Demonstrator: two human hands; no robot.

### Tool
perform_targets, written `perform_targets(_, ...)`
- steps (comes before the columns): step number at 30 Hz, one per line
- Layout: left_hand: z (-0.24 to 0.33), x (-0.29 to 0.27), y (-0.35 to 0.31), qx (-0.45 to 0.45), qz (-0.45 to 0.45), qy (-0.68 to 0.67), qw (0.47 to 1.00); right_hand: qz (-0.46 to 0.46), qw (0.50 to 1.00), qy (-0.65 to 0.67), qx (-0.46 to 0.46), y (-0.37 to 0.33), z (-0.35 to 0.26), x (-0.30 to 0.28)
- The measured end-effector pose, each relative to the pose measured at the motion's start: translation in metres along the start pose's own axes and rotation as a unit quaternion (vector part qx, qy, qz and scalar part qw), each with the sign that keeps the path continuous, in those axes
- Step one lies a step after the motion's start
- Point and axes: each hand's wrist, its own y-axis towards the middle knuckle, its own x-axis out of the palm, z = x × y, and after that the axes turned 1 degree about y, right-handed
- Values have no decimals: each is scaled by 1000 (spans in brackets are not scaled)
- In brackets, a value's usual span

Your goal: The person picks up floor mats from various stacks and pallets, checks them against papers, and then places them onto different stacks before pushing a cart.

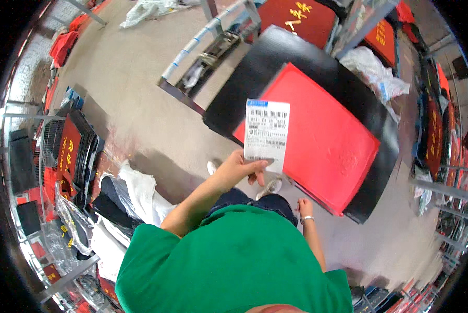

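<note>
My left hand (239, 169) pinches the lower edge of a white shipping label (267, 133) with barcodes, small print and a blue strip along its top. The label is upright in front of a stack of smooth red sheets or mats (322, 141), covering part of its left side. This red stack lies on a black-topped table (229, 99); its top sheet bears a faint raised pattern near the right corner. Beside the table's near edge hangs my right hand (304, 207), with a band at the wrist. Its fingers are curled and nothing shows in them.
A metal frame (205, 57) adjoins the table's far left. Dark red mats with yellow lettering (299, 21) lie beyond it. White plastic bags (372, 73) are at the right. At left are stacked mats (77, 154) and white wrapping (140, 190). Racks line both sides.
</note>
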Motion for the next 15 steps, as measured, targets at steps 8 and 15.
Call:
perform_targets(8, -41, -177, -21, -23, 134, 27, 990, -30, 946, -255, -197, 12, -34, 125)
perform_targets(15, -61, -240, 12, -40, 48, 175, 983, 44, 999, 4, -1, -143, -132, 142)
